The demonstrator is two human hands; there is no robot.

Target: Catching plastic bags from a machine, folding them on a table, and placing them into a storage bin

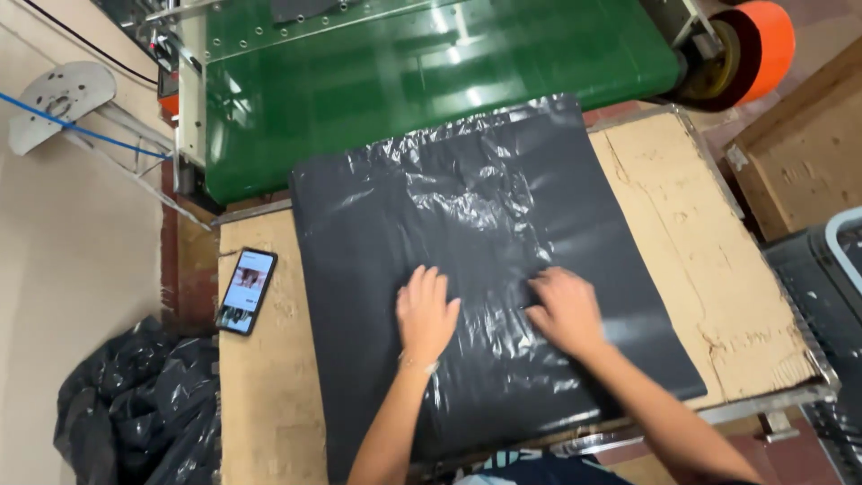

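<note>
Indoors, left hand [426, 314] and right hand [566, 310], grip wide, press black bag [467, 207] onto cardboard-topped table [709, 269].

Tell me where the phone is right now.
In the head view the phone lies screen-up on the cardboard-covered table, just left of the black plastic bag and left of the left hand.

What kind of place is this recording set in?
Probably a packing or dispatch workshop. A green conveyor belt runs up to a cardboard-topped table, where both hands press flat a large black plastic bag; an orange tape roll sits at the conveyor's end.
</note>
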